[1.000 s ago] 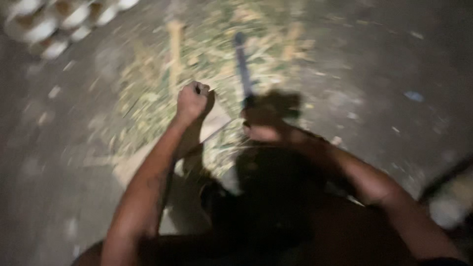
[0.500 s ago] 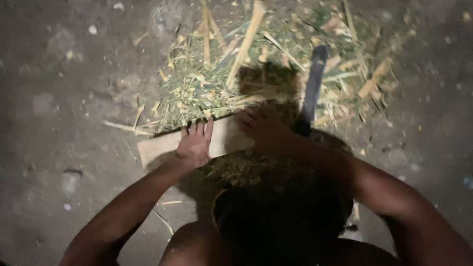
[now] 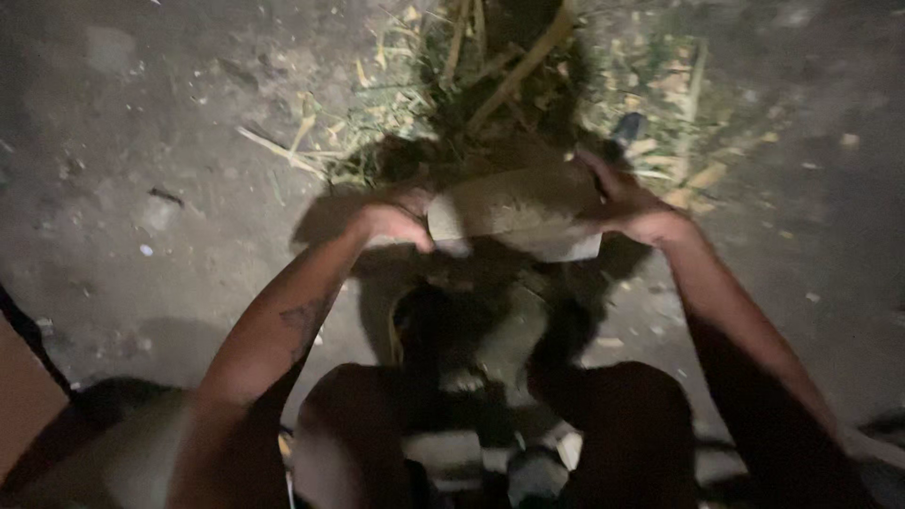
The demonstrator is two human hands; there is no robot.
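Hands [image 3: 391,221] [image 3: 633,205] grip wooden block [image 3: 517,212], long axis left-right.

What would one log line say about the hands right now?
left hand: grips block's left end | right hand: grips its right end | wooden block: held off the ground | behind: pile of cut stalks

A heap of cut green-and-yellow stalks and grass [image 3: 509,85] is blocking the way just beyond the flat grey wooden block [image 3: 514,212]. Bare grey dirt ground [image 3: 141,141] is lying open to the left and right, while the person's knees are crowding the near side.
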